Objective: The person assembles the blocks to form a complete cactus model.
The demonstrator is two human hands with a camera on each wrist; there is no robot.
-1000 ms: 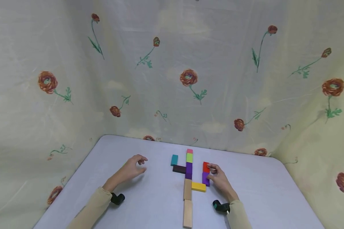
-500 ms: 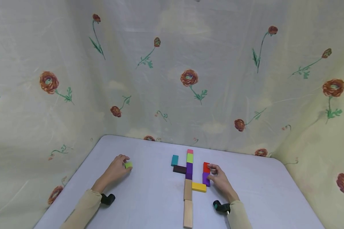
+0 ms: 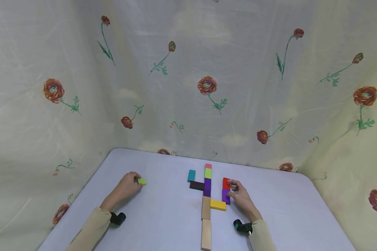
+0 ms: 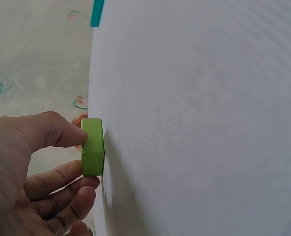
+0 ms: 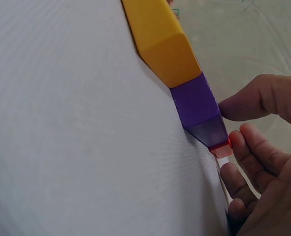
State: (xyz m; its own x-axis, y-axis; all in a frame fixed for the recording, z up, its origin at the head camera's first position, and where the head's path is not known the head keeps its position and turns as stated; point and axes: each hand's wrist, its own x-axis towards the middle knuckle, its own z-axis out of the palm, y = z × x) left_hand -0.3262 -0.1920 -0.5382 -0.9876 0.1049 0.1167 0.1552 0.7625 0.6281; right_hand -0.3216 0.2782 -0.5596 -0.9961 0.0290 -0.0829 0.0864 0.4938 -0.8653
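In the head view my left hand (image 3: pixel 126 187), on the left part of the table, pinches a small lime-green block (image 3: pixel 142 181). The left wrist view shows the thumb against this green block (image 4: pixel 92 146) and a finger at its near end. To the right, my right hand (image 3: pixel 241 198) reaches over a purple block (image 3: pixel 225 196) and a red block (image 3: pixel 226 183) lying end to end. Its thumb touches the purple block (image 5: pixel 199 103) in the right wrist view, and a fingertip is at the red block (image 5: pixel 222 149).
A column of blocks runs up the table (image 3: pixel 166 226): two wooden blocks (image 3: pixel 206 223), a dark purple one (image 3: pixel 207 187), a lime-green one (image 3: pixel 208 173) and a pink one (image 3: pixel 208 166). A black block (image 3: pixel 197 185) and teal block (image 3: pixel 191 175) branch left; a yellow block (image 3: pixel 218 205) branches right.
My left hand has moved left, fingers apart at first, and now pinches the lime-green block, which has shifted slightly since half a second ago. The right hand stays at the purple and red blocks.
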